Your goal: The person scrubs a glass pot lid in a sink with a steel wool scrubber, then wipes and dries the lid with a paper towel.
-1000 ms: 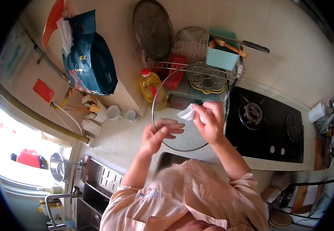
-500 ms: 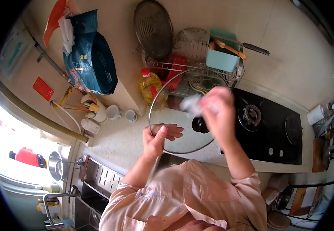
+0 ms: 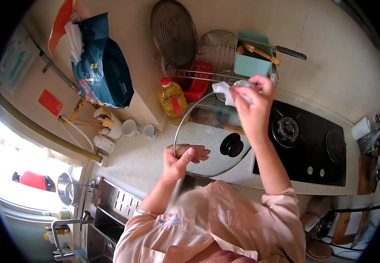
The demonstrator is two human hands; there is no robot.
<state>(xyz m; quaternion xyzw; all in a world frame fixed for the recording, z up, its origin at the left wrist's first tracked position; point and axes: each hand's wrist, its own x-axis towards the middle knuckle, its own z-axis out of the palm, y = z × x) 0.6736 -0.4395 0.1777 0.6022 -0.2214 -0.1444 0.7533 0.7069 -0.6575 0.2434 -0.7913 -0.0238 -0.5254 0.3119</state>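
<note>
A round glass lid (image 3: 212, 160) with a metal rim and a black knob (image 3: 231, 145) is held up over the counter. My left hand (image 3: 183, 158) grips the lid's left edge, thumb on the near face and fingers seen through the glass. At the lid's upper right, my right hand (image 3: 255, 98) pinches a crumpled white cloth (image 3: 223, 92) against the rim area. Part of the rim is hidden behind the cloth and hand.
Behind the lid stand an oil bottle (image 3: 172, 101) and a wire dish rack (image 3: 218, 55) with a teal box (image 3: 252, 65). A black gas stove (image 3: 306, 144) is at right, a sink (image 3: 106, 215) at lower left. Two cups (image 3: 149, 131) sit on the counter.
My right hand and the white cloth have moved up from over the lid's face to its upper right edge, uncovering the knob. My left hand keeps its hold, shifted very slightly.
</note>
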